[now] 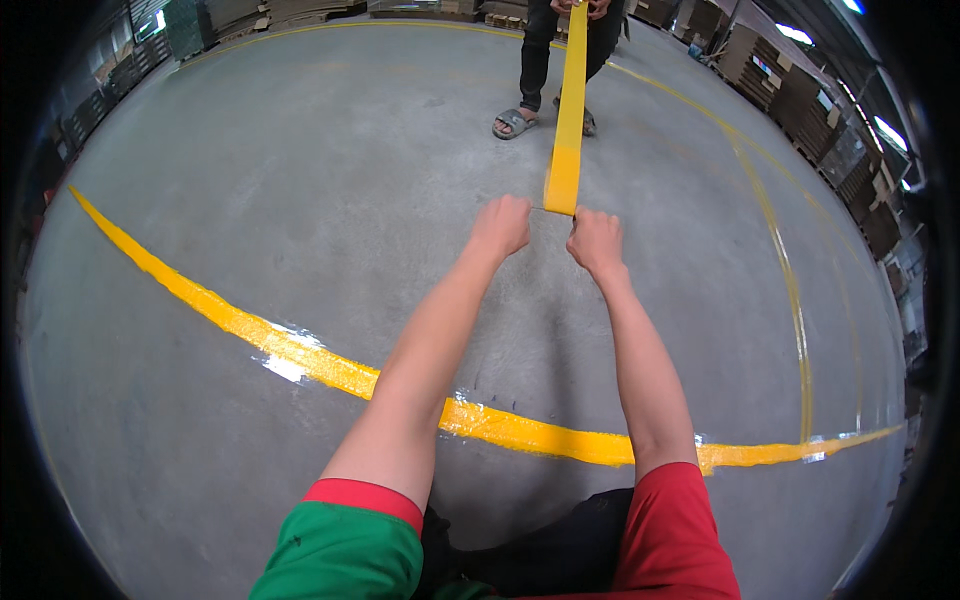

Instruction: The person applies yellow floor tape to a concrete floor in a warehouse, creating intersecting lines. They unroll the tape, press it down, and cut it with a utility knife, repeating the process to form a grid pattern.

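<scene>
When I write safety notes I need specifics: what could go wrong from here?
The yellow strip runs from between the left hand and right hand to the co-worker's hands; if either side slackens, it might sag or twist. The yellow floor line passes beneath the person's arms and looks glossy; if it is wet, which I cannot tell, a step could smear it.

Extend both arms forward: your left forearm angles inward to the right, your right forearm angles inward to the left. Your left grip and right grip are fists, fingers curled, nearly level, a small gap apart.
</scene>
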`<state>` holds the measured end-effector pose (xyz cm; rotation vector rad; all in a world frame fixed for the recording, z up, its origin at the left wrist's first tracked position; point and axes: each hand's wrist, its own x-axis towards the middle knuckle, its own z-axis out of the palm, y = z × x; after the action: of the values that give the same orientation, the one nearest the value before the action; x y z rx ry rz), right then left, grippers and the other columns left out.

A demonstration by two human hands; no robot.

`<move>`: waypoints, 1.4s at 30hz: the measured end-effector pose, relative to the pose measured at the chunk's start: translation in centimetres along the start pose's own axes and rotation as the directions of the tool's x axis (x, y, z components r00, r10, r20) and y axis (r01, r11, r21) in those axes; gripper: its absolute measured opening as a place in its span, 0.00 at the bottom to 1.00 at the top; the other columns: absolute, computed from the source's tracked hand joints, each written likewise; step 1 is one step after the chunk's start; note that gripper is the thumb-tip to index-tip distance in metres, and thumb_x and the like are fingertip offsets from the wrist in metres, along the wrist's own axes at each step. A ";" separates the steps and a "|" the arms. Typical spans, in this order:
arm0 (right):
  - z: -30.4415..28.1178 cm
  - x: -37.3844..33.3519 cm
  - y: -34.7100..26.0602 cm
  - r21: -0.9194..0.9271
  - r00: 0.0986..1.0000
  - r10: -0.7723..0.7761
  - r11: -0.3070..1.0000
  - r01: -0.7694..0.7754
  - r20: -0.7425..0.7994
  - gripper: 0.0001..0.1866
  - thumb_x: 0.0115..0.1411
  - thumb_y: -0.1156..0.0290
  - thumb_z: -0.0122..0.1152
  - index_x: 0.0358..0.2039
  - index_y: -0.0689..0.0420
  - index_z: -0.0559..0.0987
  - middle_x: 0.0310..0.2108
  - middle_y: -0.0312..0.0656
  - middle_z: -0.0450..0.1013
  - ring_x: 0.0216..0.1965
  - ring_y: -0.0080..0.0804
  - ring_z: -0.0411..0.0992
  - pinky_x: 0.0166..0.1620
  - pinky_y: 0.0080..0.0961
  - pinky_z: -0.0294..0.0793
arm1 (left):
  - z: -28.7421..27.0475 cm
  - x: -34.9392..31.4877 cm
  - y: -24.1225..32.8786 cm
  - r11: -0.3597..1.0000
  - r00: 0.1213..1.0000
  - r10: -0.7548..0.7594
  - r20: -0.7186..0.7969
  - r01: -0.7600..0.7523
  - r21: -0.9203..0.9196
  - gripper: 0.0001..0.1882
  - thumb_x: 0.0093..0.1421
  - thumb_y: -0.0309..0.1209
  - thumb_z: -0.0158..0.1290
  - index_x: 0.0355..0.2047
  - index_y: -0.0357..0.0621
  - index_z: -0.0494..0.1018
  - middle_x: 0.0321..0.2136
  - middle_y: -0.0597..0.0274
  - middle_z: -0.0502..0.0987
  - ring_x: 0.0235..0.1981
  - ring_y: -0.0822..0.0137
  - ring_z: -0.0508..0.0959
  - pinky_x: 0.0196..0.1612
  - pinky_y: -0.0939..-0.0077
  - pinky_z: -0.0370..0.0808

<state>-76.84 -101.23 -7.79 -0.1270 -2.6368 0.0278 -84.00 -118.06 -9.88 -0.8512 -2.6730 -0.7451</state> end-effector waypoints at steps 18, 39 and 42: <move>3.1 -6.9 5.5 0.119 0.961 0.167 0.973 -0.196 0.220 0.08 0.50 0.74 0.55 0.29 0.62 0.81 0.28 0.56 0.77 0.35 0.59 0.76 0.42 0.51 0.74 | 5.3 -3.2 3.1 0.995 0.970 0.093 0.226 -0.086 -0.039 0.10 0.52 0.25 0.51 0.34 0.38 0.78 0.36 0.39 0.79 0.39 0.41 0.80 0.43 0.50 0.78; -2.2 -0.5 5.0 0.069 0.990 0.123 0.989 -0.128 0.072 0.08 0.50 0.75 0.55 0.31 0.59 0.80 0.30 0.53 0.78 0.34 0.57 0.76 0.41 0.50 0.74 | 1.1 2.1 5.0 0.996 0.996 0.085 0.020 -0.086 0.039 0.10 0.50 0.24 0.52 0.32 0.38 0.78 0.32 0.40 0.80 0.38 0.42 0.80 0.42 0.52 0.78; 1.0 -5.8 4.1 0.109 0.961 0.085 0.987 -0.118 0.264 0.09 0.50 0.75 0.55 0.31 0.59 0.80 0.30 0.55 0.78 0.36 0.57 0.76 0.42 0.50 0.74 | 3.0 -1.9 3.4 0.986 0.947 0.084 0.309 -0.125 0.114 0.11 0.50 0.25 0.52 0.34 0.38 0.79 0.35 0.42 0.80 0.41 0.45 0.80 0.44 0.54 0.79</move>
<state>-71.92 -97.65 -11.57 -0.2309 -2.8774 0.2594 -80.66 -115.01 -11.78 -1.1438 -2.8715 -0.4361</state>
